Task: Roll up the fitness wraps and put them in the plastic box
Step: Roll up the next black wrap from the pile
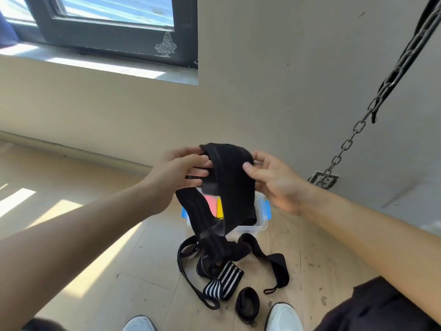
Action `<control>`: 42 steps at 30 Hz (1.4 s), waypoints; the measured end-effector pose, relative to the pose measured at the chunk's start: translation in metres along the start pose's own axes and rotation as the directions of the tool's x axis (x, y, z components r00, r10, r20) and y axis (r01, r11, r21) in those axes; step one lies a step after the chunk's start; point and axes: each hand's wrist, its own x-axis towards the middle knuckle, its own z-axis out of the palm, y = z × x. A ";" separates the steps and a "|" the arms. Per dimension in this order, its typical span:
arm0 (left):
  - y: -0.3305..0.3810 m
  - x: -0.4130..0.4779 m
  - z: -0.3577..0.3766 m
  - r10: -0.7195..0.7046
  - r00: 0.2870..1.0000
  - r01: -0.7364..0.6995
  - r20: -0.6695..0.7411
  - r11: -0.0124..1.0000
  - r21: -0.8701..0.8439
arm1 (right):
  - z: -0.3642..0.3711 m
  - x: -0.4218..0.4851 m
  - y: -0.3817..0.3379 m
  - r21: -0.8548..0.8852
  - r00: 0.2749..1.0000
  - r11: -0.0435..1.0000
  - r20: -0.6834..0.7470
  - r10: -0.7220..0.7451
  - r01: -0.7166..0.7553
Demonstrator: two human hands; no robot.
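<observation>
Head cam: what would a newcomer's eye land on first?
The black wrap held up mid-frame between the left hand and right hand, its tail hanging to the floor. Beneath it sits a clear plastic box with blue clips, and nearer, a striped wrap among loose black straps. A chain slants down the right wall.

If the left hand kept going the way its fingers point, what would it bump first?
The black wrap: the left hand already touches it with its fingertips. Past the wrap comes the right hand, though depth is hard to judge.

home gym room: wall-anchored chain [353, 137], window [112, 27]
</observation>
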 end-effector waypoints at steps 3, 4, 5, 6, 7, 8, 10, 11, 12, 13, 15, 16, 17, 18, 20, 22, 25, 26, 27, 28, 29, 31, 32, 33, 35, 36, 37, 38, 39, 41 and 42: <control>-0.006 0.000 -0.005 -0.024 0.998 0.030 -0.051 0.993 0.115 | -0.012 0.002 -0.017 0.033 0.999 0.999 0.034 -0.017 0.015; -0.008 0.000 -0.005 -0.052 0.998 0.059 -0.046 0.985 0.165 | -0.015 0.001 -0.018 0.023 0.999 1.000 0.047 -0.012 0.011; -0.009 0.000 -0.004 -0.086 0.996 0.092 -0.039 0.974 0.206 | -0.017 0.001 -0.019 0.013 0.998 1.000 0.055 -0.008 0.007; -0.011 0.000 -0.003 -0.122 0.992 0.124 -0.025 0.964 0.235 | -0.019 0.001 -0.019 0.009 0.998 1.000 0.058 -0.006 0.005; -0.012 -0.001 -0.001 -0.159 0.987 0.155 -0.005 0.952 0.262 | -0.020 0.001 -0.019 0.011 0.998 1.000 0.061 -0.005 0.004; -0.013 -0.002 0.002 -0.192 0.981 0.178 0.023 0.940 0.292 | -0.021 0.000 -0.019 0.015 0.998 1.000 0.063 -0.005 0.004; -0.018 -0.005 0.009 -0.200 0.977 0.154 0.080 0.909 0.387 | -0.022 0.000 -0.020 0.014 0.998 1.000 0.067 -0.009 0.008; -0.020 -0.006 0.012 -0.173 0.979 0.114 0.105 0.899 0.424 | -0.022 0.000 -0.020 0.008 0.998 1.000 0.069 -0.012 0.012; -0.021 -0.006 0.016 -0.136 0.982 0.069 0.130 0.902 0.425 | -0.022 0.000 -0.020 0.003 0.997 1.000 0.069 -0.016 0.016; -0.022 -0.006 0.018 -0.100 0.984 0.036 0.146 0.923 0.384 | -0.022 0.000 -0.020 -0.001 0.998 1.000 0.067 -0.017 0.017; -0.018 -0.005 0.021 -0.049 0.989 0.018 0.138 0.976 0.218 | -0.021 -0.001 -0.018 -0.011 0.998 1.000 0.058 -0.019 0.020; -0.016 -0.003 0.021 -0.041 0.989 0.018 0.142 0.988 0.156 | -0.019 -0.001 -0.017 -0.018 0.998 1.000 0.050 -0.023 0.024; -0.013 -0.003 0.021 -0.040 0.986 0.019 0.160 0.991 0.134 | -0.018 -0.001 -0.015 -0.023 0.999 0.999 0.043 -0.028 0.029; -0.012 -0.003 0.021 -0.035 0.983 0.010 0.179 0.990 0.140 | -0.016 -0.001 -0.015 -0.025 0.999 0.999 0.037 -0.032 0.033; -0.011 -0.005 0.022 -0.010 0.988 -0.015 0.157 0.987 0.159 | -0.014 -0.001 -0.013 -0.026 0.999 0.999 0.029 -0.036 0.037; -0.011 -0.004 0.022 0.007 0.995 -0.018 0.096 0.994 0.108 | -0.012 -0.001 -0.012 -0.037 0.999 0.999 0.029 -0.035 0.036; -0.005 -0.001 0.018 0.002 0.999 0.000 0.054 0.999 -0.048 | -0.014 -0.002 -0.003 -0.118 0.999 0.993 0.042 0.017 -0.012; -0.002 0.000 0.015 -0.001 0.999 0.005 0.039 0.995 -0.101 | -0.016 -0.003 0.001 -0.181 0.995 0.982 0.075 0.062 -0.048; 0.001 0.001 0.012 -0.007 1.000 0.011 0.027 0.989 -0.146 | -0.018 -0.003 0.005 -0.256 0.985 0.963 0.125 0.120 -0.085; 0.004 0.001 0.009 -0.015 1.000 0.017 0.015 0.983 -0.183 | -0.019 -0.004 0.009 -0.323 0.969 0.940 0.174 0.176 -0.113; 0.007 0.001 0.007 -0.020 1.000 0.020 0.000 0.977 -0.211 | -0.020 -0.003 0.011 -0.366 0.958 0.923 0.199 0.207 -0.124; 0.009 0.003 0.001 -0.031 0.999 0.021 -0.041 0.976 -0.218 | -0.019 0.000 0.012 -0.348 0.972 0.931 0.160 0.173 -0.109; 0.008 0.003 -0.002 -0.038 0.998 0.028 -0.050 0.980 -0.197 | -0.018 0.001 0.010 -0.297 0.987 0.951 0.106 0.124 -0.088; 0.008 0.003 -0.004 -0.048 0.998 0.041 -0.039 0.986 -0.160 | -0.016 0.003 0.007 -0.233 0.996 0.971 0.044 0.072 -0.060; 0.005 0.001 -0.005 -0.067 0.997 0.069 0.037 0.996 -0.048 | -0.015 0.005 -0.001 -0.115 0.999 0.993 -0.042 -0.004 -0.001; 0.003 -0.002 -0.003 -0.080 0.992 0.079 0.093 0.997 0.012 | -0.015 0.006 -0.004 -0.075 0.998 0.997 -0.060 -0.027 0.022; 0.002 -0.006 0.001 -0.093 0.984 0.083 0.152 0.994 0.068 | -0.014 0.007 -0.007 -0.051 0.997 0.998 -0.066 -0.040 0.037; 0.001 -0.010 0.006 -0.103 0.972 0.081 0.211 0.990 0.112 | -0.013 0.007 -0.008 -0.040 0.997 0.998 -0.065 -0.044 0.042; 0.000 -0.015 0.012 -0.108 0.960 0.072 0.260 0.987 0.142 | -0.012 0.007 -0.009 -0.037 0.997 0.998 -0.064 -0.043 0.040; -0.002 -0.017 0.021 -0.086 0.961 0.042 0.264 0.985 0.165 | -0.008 0.005 -0.010 -0.037 0.997 0.999 -0.075 -0.032 0.029; -0.003 -0.016 0.023 -0.069 0.975 0.036 0.210 0.987 0.156 | -0.007 0.004 -0.011 -0.039 0.997 0.999 -0.076 -0.025 0.023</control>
